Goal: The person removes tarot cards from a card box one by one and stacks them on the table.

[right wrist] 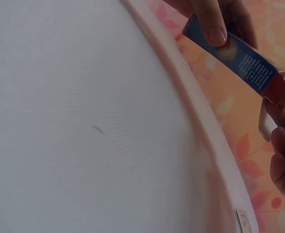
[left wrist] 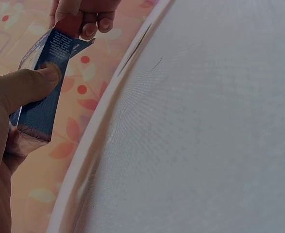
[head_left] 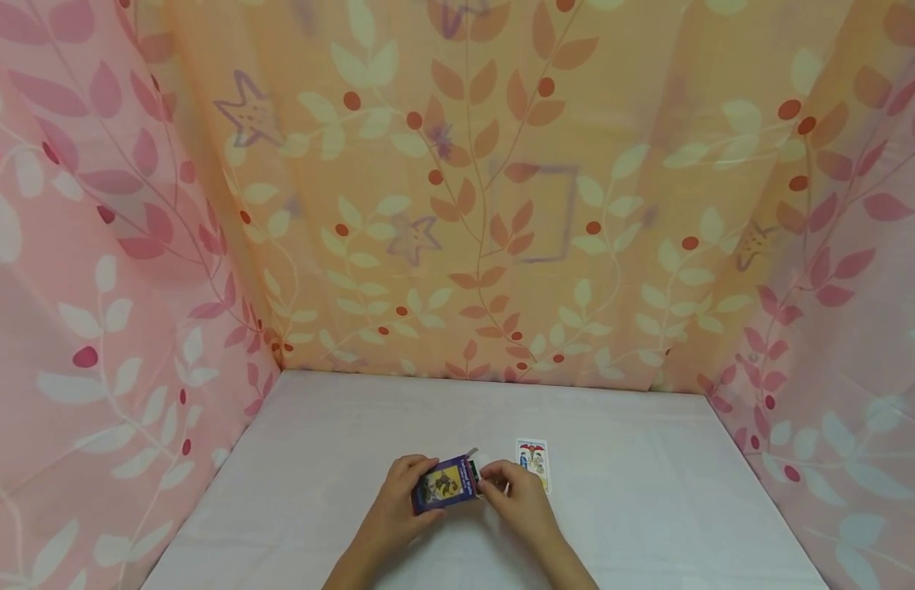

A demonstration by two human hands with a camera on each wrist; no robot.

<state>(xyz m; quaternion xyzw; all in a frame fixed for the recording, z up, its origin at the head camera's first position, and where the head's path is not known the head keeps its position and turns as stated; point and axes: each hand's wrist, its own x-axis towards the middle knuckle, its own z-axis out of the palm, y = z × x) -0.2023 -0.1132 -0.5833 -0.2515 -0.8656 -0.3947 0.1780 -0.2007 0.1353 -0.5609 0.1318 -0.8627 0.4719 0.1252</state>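
My left hand (head_left: pixel 402 501) grips a purple-blue card box (head_left: pixel 444 485) with a yellow picture on its front, held above the table. In the left wrist view, its thumb (left wrist: pixel 33 85) presses the narrow printed side. An end flap (left wrist: pixel 82 47) stands out from the box. At that end, my right hand (head_left: pixel 522 497) pinches a red part (right wrist: pixel 276 90) that shows past the blue side. Whether it is box or contents, I cannot tell. Just behind the right hand, a picture card (head_left: pixel 533 457) lies face up on the table, partly covered by that hand.
A white cloth covers the table (head_left: pixel 317 459). Floral curtains hang at the back (head_left: pixel 487 246), on the left (head_left: pixel 125 270) and on the right (head_left: pixel 819 328), close along the table's edges.
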